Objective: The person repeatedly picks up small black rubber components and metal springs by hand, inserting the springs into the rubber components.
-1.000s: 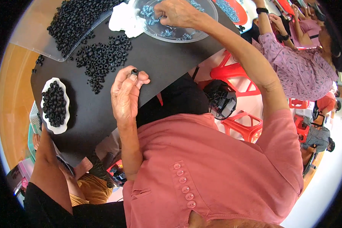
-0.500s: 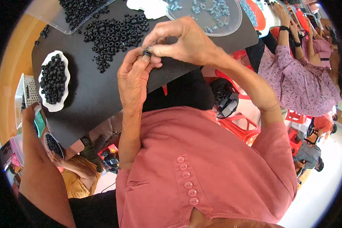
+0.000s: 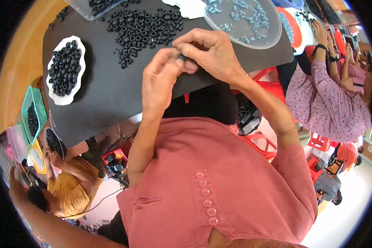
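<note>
My left hand (image 3: 158, 84) and my right hand (image 3: 217, 53) meet above the near edge of the dark table. Between their fingertips is a small black ring-shaped part (image 3: 182, 56), mostly covered by fingers. Both hands are closed on it, the left from below and the right from above. Just beyond them lies a loose pile of black ring-shaped parts (image 3: 144, 31). To the left, more black parts (image 3: 65, 68) fill a white scalloped dish (image 3: 82, 62). A round clear tray (image 3: 277, 35) at the far right holds small metallic coil-like pieces (image 3: 237, 15).
A clear bin (image 3: 80, 10) with black parts stands at the far left, and a crumpled white sheet (image 3: 190, 8) lies at the back. Co-workers sit on both sides. One's bare arm (image 3: 49, 219) crosses the lower left, near a green basket (image 3: 31, 113).
The table scene has shifted rightward and slightly up in view. My hands stay together on the small part. The co-worker's arm at left has dropped away from the baskets.
</note>
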The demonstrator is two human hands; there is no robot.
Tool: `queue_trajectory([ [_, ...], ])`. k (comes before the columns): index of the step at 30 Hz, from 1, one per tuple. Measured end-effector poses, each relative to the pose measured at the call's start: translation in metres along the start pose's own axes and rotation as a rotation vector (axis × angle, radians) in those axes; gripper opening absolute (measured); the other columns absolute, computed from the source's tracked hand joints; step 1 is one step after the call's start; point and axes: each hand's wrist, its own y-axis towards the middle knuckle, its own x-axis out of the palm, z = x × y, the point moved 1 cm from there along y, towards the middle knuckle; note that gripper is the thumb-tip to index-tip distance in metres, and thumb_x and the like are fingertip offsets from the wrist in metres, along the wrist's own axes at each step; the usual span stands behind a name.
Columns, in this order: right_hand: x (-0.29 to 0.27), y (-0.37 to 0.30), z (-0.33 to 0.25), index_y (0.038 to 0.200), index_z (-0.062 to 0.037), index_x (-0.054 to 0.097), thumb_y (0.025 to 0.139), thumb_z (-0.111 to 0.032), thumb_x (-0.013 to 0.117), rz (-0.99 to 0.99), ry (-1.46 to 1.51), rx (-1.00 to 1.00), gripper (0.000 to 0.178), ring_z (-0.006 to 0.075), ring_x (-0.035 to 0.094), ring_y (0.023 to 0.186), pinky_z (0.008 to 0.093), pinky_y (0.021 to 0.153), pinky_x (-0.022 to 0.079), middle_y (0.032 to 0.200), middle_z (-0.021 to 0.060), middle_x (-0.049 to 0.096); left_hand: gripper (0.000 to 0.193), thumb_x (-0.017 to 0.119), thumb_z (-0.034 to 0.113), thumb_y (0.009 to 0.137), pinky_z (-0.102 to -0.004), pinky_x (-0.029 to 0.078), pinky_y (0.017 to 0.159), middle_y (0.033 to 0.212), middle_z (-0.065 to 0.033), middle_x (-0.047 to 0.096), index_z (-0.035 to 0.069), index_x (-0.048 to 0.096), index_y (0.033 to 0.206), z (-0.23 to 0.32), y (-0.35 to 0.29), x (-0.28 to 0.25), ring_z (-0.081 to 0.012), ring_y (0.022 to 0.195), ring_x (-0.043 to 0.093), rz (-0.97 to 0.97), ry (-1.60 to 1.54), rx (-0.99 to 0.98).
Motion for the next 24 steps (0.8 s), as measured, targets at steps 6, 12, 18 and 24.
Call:
queue_trajectory([
  [6,-0.006,0.032,-0.012,0.087,-0.0028,0.068,0.076,-0.011,0.064,-0.074,-0.398,-0.338,0.014,0.0240,0.065,0.065,0.0319,0.061,0.051,0.076,0.0112,0.066,0.012,0.051,0.002,0.089,-0.0276,0.050,0.078,0.084,-0.0098,0.066,-0.003,0.058,0.098,0.004,-0.022,-0.002,-0.0142,0.080,0.062,0.007,0.155,0.039],
  [12,0.015,0.048,0.001,0.089,-0.0046,0.066,0.077,-0.011,0.063,-0.281,-0.571,-0.561,0.015,0.0239,0.062,0.080,0.0355,0.073,0.048,0.088,0.0069,0.065,0.012,0.050,0.000,0.088,-0.0273,0.048,0.079,0.084,-0.0092,0.066,-0.002,0.058,0.098,0.012,-0.032,-0.015,-0.0133,0.080,0.062,0.059,0.178,0.111],
  [18,0.031,0.049,0.009,0.088,-0.0103,0.065,0.076,-0.016,0.063,-0.406,-0.944,-0.692,0.013,0.0157,0.056,0.080,0.0318,0.072,0.039,0.082,-0.0008,0.059,0.013,0.050,0.001,0.089,-0.0275,0.049,0.079,0.084,-0.0092,0.065,-0.002,0.058,0.099,0.015,-0.032,-0.015,-0.0134,0.081,0.062,0.039,0.176,0.110],
  [24,0.026,0.054,-0.002,0.089,-0.0057,0.064,0.075,-0.010,0.064,-0.314,-0.726,-0.593,0.015,0.0149,0.061,0.072,0.0313,0.069,0.044,0.082,0.0021,0.061,0.014,0.050,0.001,0.090,-0.0289,0.049,0.079,0.085,-0.0101,0.065,-0.003,0.057,0.101,0.012,-0.027,-0.018,-0.0149,0.081,0.062,0.054,0.066,0.120],
])
